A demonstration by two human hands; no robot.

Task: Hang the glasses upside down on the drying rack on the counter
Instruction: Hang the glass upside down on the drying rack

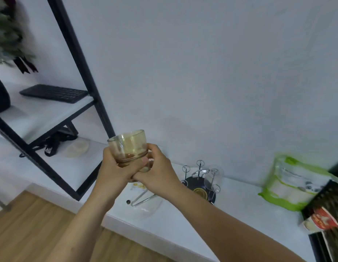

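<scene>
Both hands are wrapped around the bottom of a yellow-brown glass (127,146), the left hand (113,171) and the right hand (156,167) pressed together under it, and the glass is up in the air with its open mouth on top, left of the drying rack (200,183). The rack stands on the white counter (240,203) near the wall, and one clear glass (213,178) seems to hang on it already. To do this well, I think the person should turn the glass over slowly, keep a firm hold, and slide its mouth down over a free peg without bumping the clear glass.
</scene>
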